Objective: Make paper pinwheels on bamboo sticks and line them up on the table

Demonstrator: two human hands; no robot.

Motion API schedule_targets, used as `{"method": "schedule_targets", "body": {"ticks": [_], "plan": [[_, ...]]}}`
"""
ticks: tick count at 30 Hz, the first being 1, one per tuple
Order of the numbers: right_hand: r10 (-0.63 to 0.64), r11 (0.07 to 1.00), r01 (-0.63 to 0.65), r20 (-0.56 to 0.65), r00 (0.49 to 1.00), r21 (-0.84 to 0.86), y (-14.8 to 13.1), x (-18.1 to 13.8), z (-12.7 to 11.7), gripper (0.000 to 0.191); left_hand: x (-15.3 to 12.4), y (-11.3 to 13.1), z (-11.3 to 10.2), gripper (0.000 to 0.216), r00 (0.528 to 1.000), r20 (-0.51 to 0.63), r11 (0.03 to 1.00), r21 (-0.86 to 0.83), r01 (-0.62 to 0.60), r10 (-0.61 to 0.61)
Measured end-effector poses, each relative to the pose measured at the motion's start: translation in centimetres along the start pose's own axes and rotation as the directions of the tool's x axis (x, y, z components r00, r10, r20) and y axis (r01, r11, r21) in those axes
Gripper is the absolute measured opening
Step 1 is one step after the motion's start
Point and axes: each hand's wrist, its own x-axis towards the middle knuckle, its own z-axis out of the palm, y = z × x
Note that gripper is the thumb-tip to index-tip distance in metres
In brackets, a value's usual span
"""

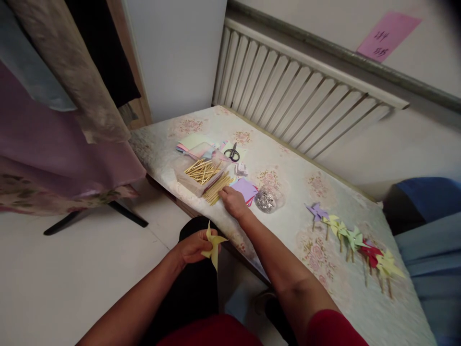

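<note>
My left hand (pixel 196 246) pinches a yellow paper pinwheel (pixel 215 244) above my lap, just off the table's front edge. Over the table, my right hand (pixel 233 201) has its fingers closed at the edge of a pile of thin wooden sticks (pixel 218 188); the fingertips are partly hidden. Beside that pile stands a clear plastic box (pixel 187 184) with more wooden sticks (pixel 202 171) in it. Square sheets of purple paper (pixel 245 189) lie just beyond my right hand. A round clear container of small silvery pins (pixel 265 201) stands to their right.
Black-handled scissors (pixel 232 154), a small clear box (pixel 241 169) and coloured paper (pixel 194 141) lie farther back. Several finished pinwheels (pixel 355 238) line the right side of the flowered tablecloth (pixel 288 230). A radiator (pixel 288 81) runs behind the table; draped cloth (pixel 65 134) hangs left.
</note>
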Motion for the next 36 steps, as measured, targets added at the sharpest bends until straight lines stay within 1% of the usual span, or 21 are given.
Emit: {"method": "schedule_targets", "body": {"ticks": [2, 4, 6, 8, 9, 10, 12, 16, 18, 19, 20, 21, 23, 24, 25, 27, 29, 31, 32, 34, 36], "plan": [[0.099, 0.992, -0.092, -0.076, 0.992, 0.085, 1.1, -2.4, 0.4, 0.023, 0.0, 0.1, 0.2, 0.033, 1.0, -0.01, 1.0, 0.004, 0.004, -0.003], [0.223, 0.964, -0.193, -0.16, 0.962, 0.185, 2.4, -5.4, 1.0, 0.024, 0.0, 0.2, 0.5, 0.032, 1.0, -0.023, 1.0, 0.021, 0.005, -0.005], [0.377, 0.912, -0.319, -0.222, 0.899, 0.257, 3.5, -8.9, 1.8, 0.024, 0.1, 0.2, 0.6, 0.03, 0.999, -0.034, 0.999, 0.049, 0.003, -0.001], [0.532, 0.841, -0.471, -0.251, 0.808, 0.266, 4.2, -12.3, 2.6, 0.022, 0.2, 0.2, 0.6, 0.028, 0.999, -0.039, 0.997, 0.076, -0.002, 0.005], [0.577, 0.814, -0.525, -0.251, 0.777, 0.246, 4.3, -13.9, 2.9, 0.022, 0.3, 0.2, 0.6, 0.029, 0.999, -0.038, 0.996, 0.086, -0.003, 0.007], [0.601, 0.799, -0.565, -0.246, 0.76, 0.208, 4.3, -15.4, 3.2, 0.023, 0.4, 0.1, 0.5, 0.029, 0.999, -0.039, 0.996, 0.094, -0.005, 0.008], [0.624, 0.78, -0.612, -0.218, 0.75, 0.129, 3.8, -17.5, 3.7, 0.024, 0.5, 0.0, 0.5, 0.031, 0.999, -0.049, 0.994, 0.108, 0.003, 0.003], [0.662, 0.749, -0.658, -0.102, 0.743, 0.07, 2.7, -19.0, 3.8, 0.013, 0.9, -0.1, 0.4, 0.035, 0.996, -0.088, 0.989, 0.144, 0.034, -0.021], [0.696, 0.715, -0.688, -0.029, 0.717, 0.124, 2.3, -18.9, 3.6, 0.017, 1.0, -0.1, 0.5, 0.038, 0.995, -0.099, 0.985, 0.166, 0.041, -0.025], [0.719, 0.683, -0.706, 0.0, 0.695, 0.188, 2.2, -18.8, 3.4, 0.017, 1.1, -0.1, 0.5, 0.039, 0.994, -0.105, 0.983, 0.177, 0.042, -0.024], [0.749, 0.626, -0.72, 0.025, 0.662, 0.298, 2.1, -18.8, 3.2, 0.015, 1.2, -0.1, 0.6, 0.04, 0.993, -0.113, 0.981, 0.188, 0.044, -0.022], [0.78, 0.544, -0.718, 0.055, 0.624, 0.435, 2.1, -18.9, 3.0, 0.013, 1.2, -0.1, 0.7, 0.04, 0.992, -0.125, 0.979, 0.198, 0.046, -0.021], [0.821, 0.34, -0.658, 0.13, 0.557, 0.672, 2.1, -19.2, 2.4, 0.011, 1.3, 0.0, 1.0, 0.041, 0.989, -0.15, 0.975, 0.215, 0.052, -0.019], [0.828, 0.249, -0.617, 0.167, 0.535, 0.747, 2.1, -19.6, 2.1, 0.011, 1.3, 0.1, 1.2, 0.04, 0.987, -0.159, 0.974, 0.222, 0.053, -0.017], [0.83, 0.182, -0.584, 0.195, 0.523, 0.791, 2.1, -20.0, 1.8, 0.008, 1.3, 0.1, 1.4, 0.039, 0.986, -0.166, 0.972, 0.23, 0.055, -0.017], [0.828, 0.11, -0.545, 0.227, 0.513, 0.831, 1.9, -21.0, 0.8, 0.003, 1.3, 0.2, 1.6, 0.036, 0.984, -0.176, 0.968, 0.243, 0.056, -0.012], [0.819, -0.011, -0.421, 0.249, 0.517, 0.907, 1.4, -22.1, -0.5, 0.01, 1.4, 0.2, 1.8, 0.035, 0.981, -0.192, 0.967, 0.249, 0.054, -0.006], [0.787, -0.235, -0.102, 0.251, 0.563, 0.967, 0.6, -23.1, -2.2, 0.021, 1.6, 0.3, 1.9, 0.035, 0.977, -0.214, 0.966, 0.251, 0.062, -0.007], [0.772, -0.298, 0.019, 0.229, 0.593, 0.955, 0.2, -23.5, -3.2, 0.028, 1.6, 0.4, 1.9, 0.034, 0.973, -0.23, 0.964, 0.255, 0.072, -0.011], [0.766, -0.346, 0.152, 0.185, 0.616, 0.926, -0.8, -24.2, -4.9, 0.041, 1.8, 0.4, 2.0, 0.034, 0.961, -0.277, 0.961, 0.265, 0.086, -0.01], [0.772, -0.366, 0.186, 0.186, 0.607, 0.912, -1.8, -24.7, -6.3, 0.047, 1.9, 0.5, 2.2, 0.033, 0.946, -0.325, 0.958, 0.268, 0.102, -0.01]]}}
